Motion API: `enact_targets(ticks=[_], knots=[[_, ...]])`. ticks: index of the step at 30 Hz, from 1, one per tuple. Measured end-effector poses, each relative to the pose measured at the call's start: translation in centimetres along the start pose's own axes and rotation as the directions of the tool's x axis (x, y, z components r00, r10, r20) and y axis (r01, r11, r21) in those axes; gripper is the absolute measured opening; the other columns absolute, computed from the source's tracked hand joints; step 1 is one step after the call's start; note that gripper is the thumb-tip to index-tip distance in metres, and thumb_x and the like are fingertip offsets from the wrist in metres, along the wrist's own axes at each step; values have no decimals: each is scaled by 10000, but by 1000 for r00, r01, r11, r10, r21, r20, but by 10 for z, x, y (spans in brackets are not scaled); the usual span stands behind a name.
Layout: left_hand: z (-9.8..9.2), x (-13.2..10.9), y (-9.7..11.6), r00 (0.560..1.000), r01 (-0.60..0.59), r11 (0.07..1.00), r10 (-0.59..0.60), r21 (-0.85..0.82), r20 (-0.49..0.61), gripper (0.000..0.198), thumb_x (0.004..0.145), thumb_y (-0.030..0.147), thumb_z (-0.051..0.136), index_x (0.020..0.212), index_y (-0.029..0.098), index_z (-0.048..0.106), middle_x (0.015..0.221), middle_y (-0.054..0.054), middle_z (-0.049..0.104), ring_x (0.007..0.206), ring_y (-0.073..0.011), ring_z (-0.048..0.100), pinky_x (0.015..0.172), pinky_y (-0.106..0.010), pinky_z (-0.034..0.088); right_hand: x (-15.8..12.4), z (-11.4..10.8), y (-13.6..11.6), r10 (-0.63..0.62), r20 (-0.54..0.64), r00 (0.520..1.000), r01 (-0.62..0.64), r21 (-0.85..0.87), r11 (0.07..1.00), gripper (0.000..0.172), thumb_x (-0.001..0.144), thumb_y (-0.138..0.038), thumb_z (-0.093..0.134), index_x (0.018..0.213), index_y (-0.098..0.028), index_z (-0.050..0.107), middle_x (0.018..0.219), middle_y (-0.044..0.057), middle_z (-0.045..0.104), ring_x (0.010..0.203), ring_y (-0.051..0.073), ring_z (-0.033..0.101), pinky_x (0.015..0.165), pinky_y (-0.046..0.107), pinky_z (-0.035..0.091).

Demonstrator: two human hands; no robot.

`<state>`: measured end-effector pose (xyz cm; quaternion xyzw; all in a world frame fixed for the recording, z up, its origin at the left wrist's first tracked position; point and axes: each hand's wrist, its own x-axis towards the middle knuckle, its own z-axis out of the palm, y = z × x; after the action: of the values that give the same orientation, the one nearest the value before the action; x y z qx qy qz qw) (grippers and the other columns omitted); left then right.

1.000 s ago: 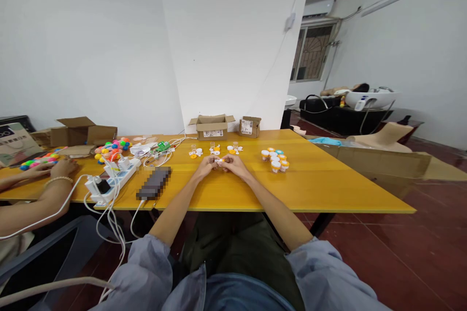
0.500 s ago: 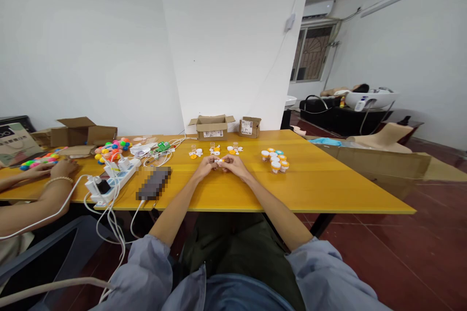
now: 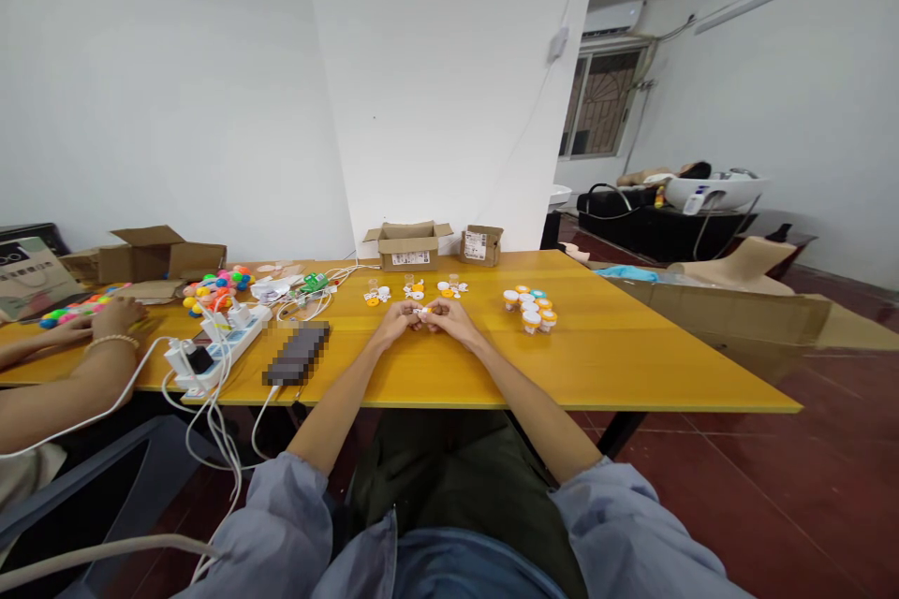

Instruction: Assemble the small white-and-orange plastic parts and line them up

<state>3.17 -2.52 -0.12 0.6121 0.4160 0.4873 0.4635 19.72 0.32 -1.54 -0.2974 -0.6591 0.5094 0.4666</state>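
My left hand point(image 3: 399, 319) and my right hand point(image 3: 449, 317) meet over the yellow table point(image 3: 604, 356), fingers pinched together on one small white and orange piece point(image 3: 423, 311). Just beyond my hands lie several small white and orange caps and clear vials point(image 3: 416, 286). To the right stands a cluster of small capped pots point(image 3: 530, 306) with orange and teal lids.
A power strip point(image 3: 214, 346) with plugs and white cables and a dark phone point(image 3: 296, 353) lie to my left. Two cardboard boxes point(image 3: 408, 243) sit by the pillar. A co-worker's hands point(image 3: 105, 318) rest at the far left near coloured balls point(image 3: 214, 285).
My hands stay together on the small piece with only slight finger movement. The co-worker's near hand has shifted a little further from the table's front edge.
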Motion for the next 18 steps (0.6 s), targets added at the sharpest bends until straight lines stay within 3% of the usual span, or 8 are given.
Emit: enact_targets(ticks=[11, 18], knots=[[-1, 1, -1, 996, -39, 999, 40, 20, -80, 177, 692, 301, 785, 770, 170, 695, 559, 25, 596, 598, -139, 593, 649, -272, 489, 2, 1, 2, 6, -26, 1000, -6, -1, 1000, 365, 561, -455, 838, 733, -213, 626, 586, -35, 639, 524, 139, 593, 540, 280, 514], [-2, 1, 1, 977, -67, 998, 70, 22, -203, 225, 664, 312, 808, 832, 183, 734, 599, 30, 627, 599, -137, 606, 649, -270, 511, 5, -1, 7, -60, -20, 998, 57, -116, 992, 303, 554, -358, 832, 734, -208, 640, 724, -7, 693, 700, 174, 653, 714, 330, 550]])
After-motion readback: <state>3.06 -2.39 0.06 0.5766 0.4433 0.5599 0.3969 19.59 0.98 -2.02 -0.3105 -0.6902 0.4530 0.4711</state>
